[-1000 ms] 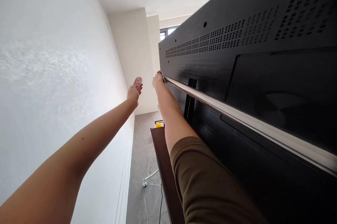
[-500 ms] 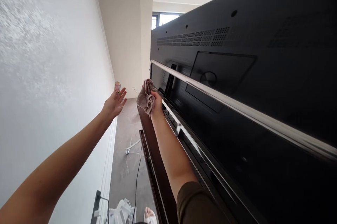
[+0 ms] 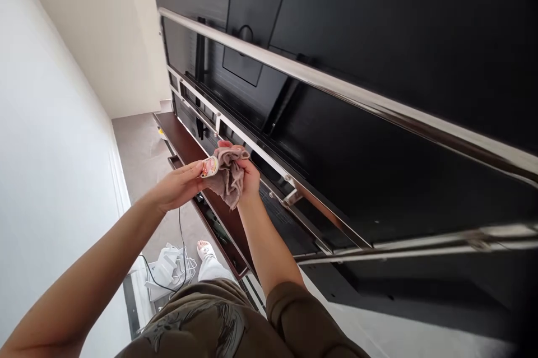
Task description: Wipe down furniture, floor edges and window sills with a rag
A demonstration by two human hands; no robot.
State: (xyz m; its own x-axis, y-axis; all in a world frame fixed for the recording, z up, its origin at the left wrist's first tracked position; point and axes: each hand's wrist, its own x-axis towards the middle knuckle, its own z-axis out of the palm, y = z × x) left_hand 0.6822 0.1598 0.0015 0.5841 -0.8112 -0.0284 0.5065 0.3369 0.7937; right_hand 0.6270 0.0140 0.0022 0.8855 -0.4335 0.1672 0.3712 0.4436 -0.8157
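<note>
My left hand [image 3: 179,184] pinches a small printed item [image 3: 209,167] with pink and yellow colours between its fingertips. My right hand [image 3: 249,177] grips a crumpled pinkish-brown cloth [image 3: 228,180], and the two hands nearly meet at the cloth. Behind them stands the large black back of a flat-screen display [image 3: 357,22], with rows of vent holes and a recessed panel. A polished steel rail [image 3: 336,86] runs across it. Neither hand touches the display or the rail.
A dark brown wooden ledge [image 3: 180,148] runs below the display. A white wall [image 3: 54,122] stands to the left. On the grey floor [image 3: 140,162] lie a white plastic bag [image 3: 168,265] and a black cable [image 3: 181,240]. My white-clad foot [image 3: 205,250] shows there too.
Both hands have come down from high along the display and drawn together in front of me. The cloth is now held close to the small item, and the view has tilted further down.
</note>
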